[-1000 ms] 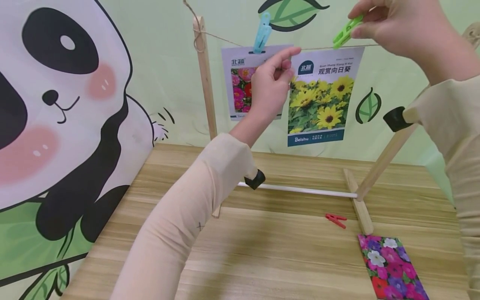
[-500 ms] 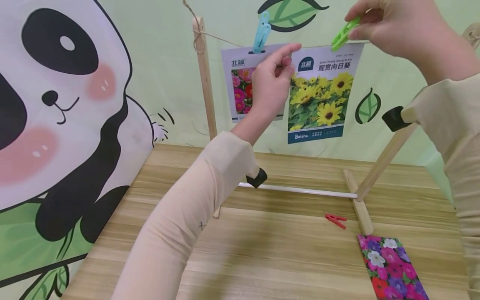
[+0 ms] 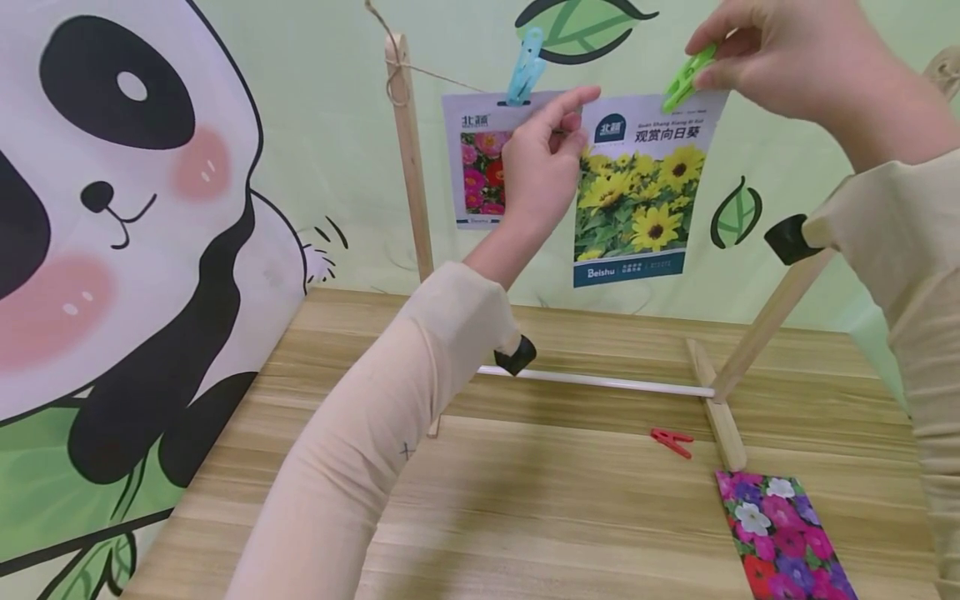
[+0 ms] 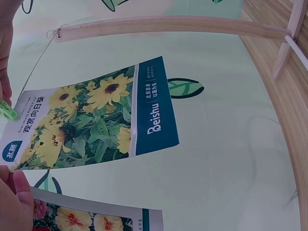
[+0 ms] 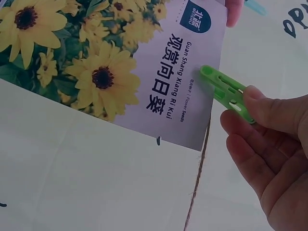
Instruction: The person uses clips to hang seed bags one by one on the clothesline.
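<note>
A seed packet with yellow sunflowers (image 3: 637,200) hangs at the twine (image 5: 197,185), its top edge along the line. My left hand (image 3: 543,167) pinches this packet's upper left corner, index finger extended across the top. Between thumb and fingers of my right hand (image 3: 795,67) is a green clothespin (image 5: 228,94). In the right wrist view its tip overlaps the packet's top edge. Behind my left hand, a second packet with pink and red flowers (image 3: 480,179) hangs from the line under a light blue clothespin (image 3: 527,67); part of it is hidden.
A wooden post (image 3: 411,158) carries the twine on the left; a slanted post (image 3: 772,325) stands on the right, with a white rod (image 3: 600,381) low between them. On the table lie a red clothespin (image 3: 672,441) and a packet with petunias (image 3: 783,533).
The green clothespin has come down from the line so that its tip now overlaps the sunflower packet's top edge. The packet has shifted up slightly. My left hand has hardly moved.
</note>
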`<control>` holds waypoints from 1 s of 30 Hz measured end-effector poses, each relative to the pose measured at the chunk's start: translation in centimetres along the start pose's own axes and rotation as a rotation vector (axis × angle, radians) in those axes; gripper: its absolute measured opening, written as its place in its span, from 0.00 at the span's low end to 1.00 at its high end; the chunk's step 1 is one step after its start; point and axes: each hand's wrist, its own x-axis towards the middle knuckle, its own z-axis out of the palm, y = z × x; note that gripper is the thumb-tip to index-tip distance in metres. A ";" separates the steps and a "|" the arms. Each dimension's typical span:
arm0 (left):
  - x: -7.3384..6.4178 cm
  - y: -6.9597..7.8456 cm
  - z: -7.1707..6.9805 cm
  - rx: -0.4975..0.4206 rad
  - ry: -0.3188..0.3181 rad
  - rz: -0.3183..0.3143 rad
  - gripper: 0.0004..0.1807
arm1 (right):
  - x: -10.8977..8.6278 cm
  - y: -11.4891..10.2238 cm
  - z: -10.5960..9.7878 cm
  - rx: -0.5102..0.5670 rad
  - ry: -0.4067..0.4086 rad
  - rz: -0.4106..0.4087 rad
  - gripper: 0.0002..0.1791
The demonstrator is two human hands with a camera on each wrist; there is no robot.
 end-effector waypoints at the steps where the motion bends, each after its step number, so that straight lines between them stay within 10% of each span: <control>1: 0.0 0.0 0.0 -0.006 0.006 0.003 0.21 | 0.0 0.0 0.0 -0.006 -0.005 -0.002 0.18; 30: -0.4 -0.8 0.1 0.104 -0.015 0.050 0.21 | -0.2 1.5 0.7 0.027 -0.039 -0.072 0.26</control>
